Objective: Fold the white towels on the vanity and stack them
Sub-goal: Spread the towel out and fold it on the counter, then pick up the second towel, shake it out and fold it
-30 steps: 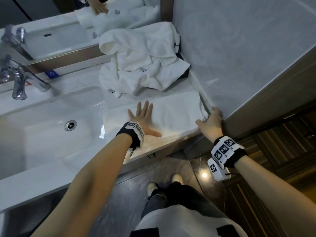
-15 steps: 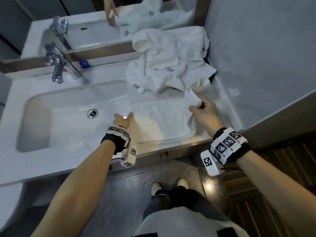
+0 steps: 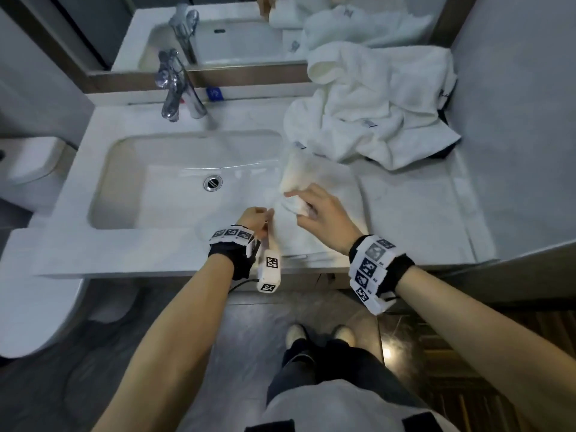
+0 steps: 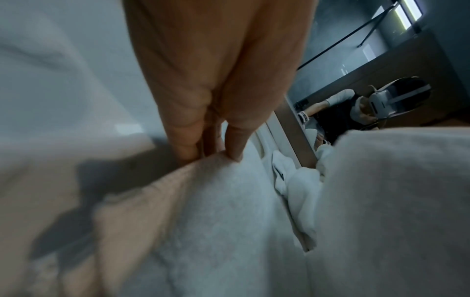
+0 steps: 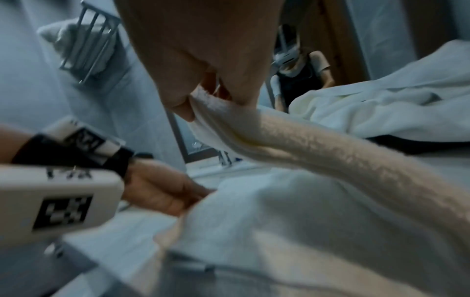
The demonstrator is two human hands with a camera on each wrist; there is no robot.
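On the white worktop point(image 3: 420, 213), right of the sink point(image 3: 174, 182), we had a heap of unfolded towels point(image 3: 374, 116) at the back and the towel being folded point(image 3: 327, 198) lying in front of it. Our right hand point(image 3: 321, 210) held the towel's folded-over edge pinched between thumb and fingers point(image 5: 183, 104). Our left hand point(image 3: 254, 219) pinched the towel's left edge, fingers point(image 4: 185, 144) pressed together
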